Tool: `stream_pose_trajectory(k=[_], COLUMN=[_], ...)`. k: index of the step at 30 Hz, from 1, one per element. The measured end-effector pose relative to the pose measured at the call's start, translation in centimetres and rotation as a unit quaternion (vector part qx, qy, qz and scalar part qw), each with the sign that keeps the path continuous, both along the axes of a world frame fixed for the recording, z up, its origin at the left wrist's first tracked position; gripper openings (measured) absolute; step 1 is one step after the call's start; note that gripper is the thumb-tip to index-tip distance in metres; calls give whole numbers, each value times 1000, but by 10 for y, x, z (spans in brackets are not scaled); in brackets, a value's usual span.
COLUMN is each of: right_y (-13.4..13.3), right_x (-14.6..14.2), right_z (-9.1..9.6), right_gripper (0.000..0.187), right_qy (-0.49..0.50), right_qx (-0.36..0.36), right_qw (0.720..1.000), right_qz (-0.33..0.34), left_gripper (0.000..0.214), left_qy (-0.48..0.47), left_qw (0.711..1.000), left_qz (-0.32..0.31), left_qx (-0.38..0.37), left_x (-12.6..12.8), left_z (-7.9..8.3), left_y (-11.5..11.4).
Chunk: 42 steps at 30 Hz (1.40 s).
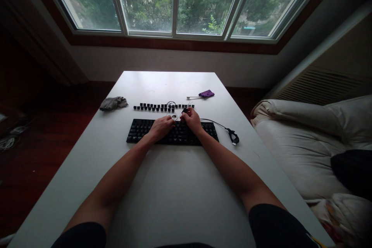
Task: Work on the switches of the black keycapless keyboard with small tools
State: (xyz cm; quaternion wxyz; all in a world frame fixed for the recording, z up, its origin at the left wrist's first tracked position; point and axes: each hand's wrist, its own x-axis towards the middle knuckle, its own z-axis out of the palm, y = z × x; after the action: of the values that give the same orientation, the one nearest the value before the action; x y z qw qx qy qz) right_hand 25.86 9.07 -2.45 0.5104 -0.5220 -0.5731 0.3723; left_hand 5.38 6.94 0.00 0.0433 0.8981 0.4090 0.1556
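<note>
A black keyboard (pixel 139 131) lies across the white table below both of my hands. My left hand (pixel 162 128) rests over its upper middle, fingers curled and closed near the back edge; what they hold, if anything, is hidden. Just right of it, my right hand (pixel 193 120) is closed in a pinch on a small black piece (pixel 185 111), with thin pale wires showing close by. A small pale ring (pixel 174 117) is by the left fingertips. Behind the keyboard, several loose black keycaps (pixel 154 107) stand in rows, with a thin dark loop (pixel 171 103) among them.
A crumpled grey cloth (pixel 113 103) lies on the table's left side. At the back right are a purple cloth or pouch (pixel 206 93) and a thin stick (pixel 192 97). A bundled USB cable (pixel 233 136) lies right of the keyboard. A pale sofa (pixel 285 155) adjoins the table's right.
</note>
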Motion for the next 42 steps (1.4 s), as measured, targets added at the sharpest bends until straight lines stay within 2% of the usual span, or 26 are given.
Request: stream_pose_trajectory(k=[6, 11, 16, 19, 24, 28, 34, 39, 42], right_y=[-1, -10, -17, -14, -1, 3, -9, -21, -26], right_x=[-1, -3, -5, -5, -5, -7, -7, -5, -6], right_z=[2, 9, 14, 13, 7, 10, 22, 21, 20], right_gripper=[22, 23, 23, 21, 18, 15, 13, 13, 14], right_qy=[4, -19, -49, -57, -78, -105, -181, -258, -260], right_qx=[-3, 33, 59, 63, 27, 27, 78, 148, 149], right_qw=[1000, 999, 995, 992, 990, 986, 962, 938, 940], right_qz=[2, 37, 71, 93, 116, 128, 192, 177, 161], left_gripper=[17, 19, 14, 13, 11, 12, 11, 12, 12], left_qy=[-25, -62, -62, -62, -71, -79, -83, -89, -92], left_qw=[999, 998, 998, 998, 997, 997, 996, 996, 995], left_qz=[4, -15, 9, 6, -1, 2, 6, -1, 2], left_qx=[-19, -27, -22, -22, -27, -24, -29, -27, -30], left_x=[0, -4, -14, -18, -17, -17, -18, -20, -20], left_z=[2, 8, 10, 6, 0, -2, -1, -1, 0], left_y=[0, 3, 9, 12, 15, 17, 16, 15, 15])
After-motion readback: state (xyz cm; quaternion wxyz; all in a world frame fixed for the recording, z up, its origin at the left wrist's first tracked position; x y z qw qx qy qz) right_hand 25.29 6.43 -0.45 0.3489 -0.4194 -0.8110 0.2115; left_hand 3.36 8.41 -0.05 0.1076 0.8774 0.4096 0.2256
